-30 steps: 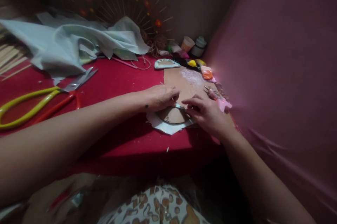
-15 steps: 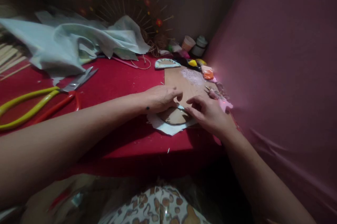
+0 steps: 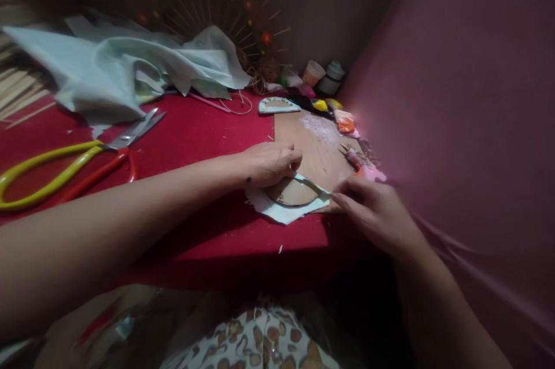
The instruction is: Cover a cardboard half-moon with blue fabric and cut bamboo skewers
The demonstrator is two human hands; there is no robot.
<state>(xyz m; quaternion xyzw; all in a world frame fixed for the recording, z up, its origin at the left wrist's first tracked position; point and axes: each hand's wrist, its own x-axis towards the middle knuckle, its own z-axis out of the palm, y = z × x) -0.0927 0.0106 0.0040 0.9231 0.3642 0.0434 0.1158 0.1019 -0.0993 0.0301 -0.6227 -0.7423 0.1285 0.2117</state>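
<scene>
A half-round brown cardboard piece (image 3: 291, 191) lies on a scrap of pale cloth (image 3: 277, 211) near the front edge of the red table (image 3: 191, 137). My left hand (image 3: 269, 163) presses on the cardboard's upper left edge, fingers curled over the folded cloth. My right hand (image 3: 376, 211) rests to the right, its fingertips at the cloth's right corner by the cardboard; whether it pinches the cloth I cannot tell. A flat brown board (image 3: 313, 143) lies just behind the piece.
Large yellow-and-red scissors (image 3: 69, 168) lie at the left. Crumpled pale fabric (image 3: 130, 71) is heaped at the back left. A finished half-round piece (image 3: 277, 105), small jars (image 3: 323, 75), coloured packets (image 3: 344, 121) and a pink tool (image 3: 362, 162) crowd the back right. A pink wall (image 3: 455, 114) stands right.
My right hand has slid right and toward me, off the cardboard's top edge to the cloth's right corner. My left hand has stayed on the cardboard. The view has shifted slightly.
</scene>
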